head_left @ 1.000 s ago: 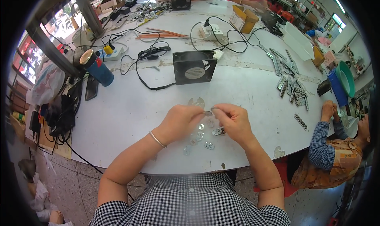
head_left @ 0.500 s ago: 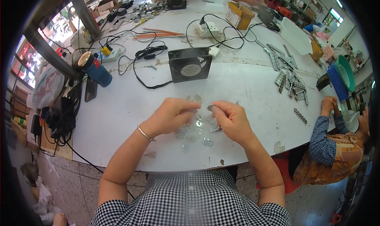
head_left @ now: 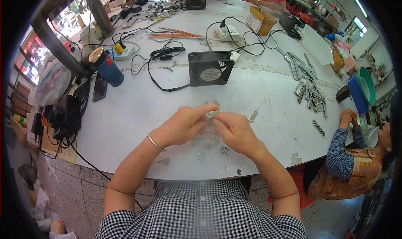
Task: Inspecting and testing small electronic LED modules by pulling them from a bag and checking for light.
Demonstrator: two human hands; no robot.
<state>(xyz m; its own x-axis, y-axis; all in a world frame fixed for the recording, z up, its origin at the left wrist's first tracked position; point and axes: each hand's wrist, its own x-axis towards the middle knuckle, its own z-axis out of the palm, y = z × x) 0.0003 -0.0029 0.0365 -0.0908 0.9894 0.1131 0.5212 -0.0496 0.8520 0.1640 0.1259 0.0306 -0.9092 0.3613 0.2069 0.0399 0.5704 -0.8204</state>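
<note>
Across the white desk point(head_left: 130, 117), a black fan point(head_left: 201, 71) stands upright, probably for airflow. Toward the near edge, the right hand's point(head_left: 238, 132) fingers are together, contents unclear; the left hand's point(head_left: 178, 126) cannot be told. A metal piece point(head_left: 225, 150) lies nearby, presumably for easy reach.

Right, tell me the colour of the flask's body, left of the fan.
The flask's body is blue, and it shows best in the head view.

Round label point(head_left: 210, 74) on blk fan point(head_left: 210, 64) (prob. printed), txt too sm. to read.
</note>
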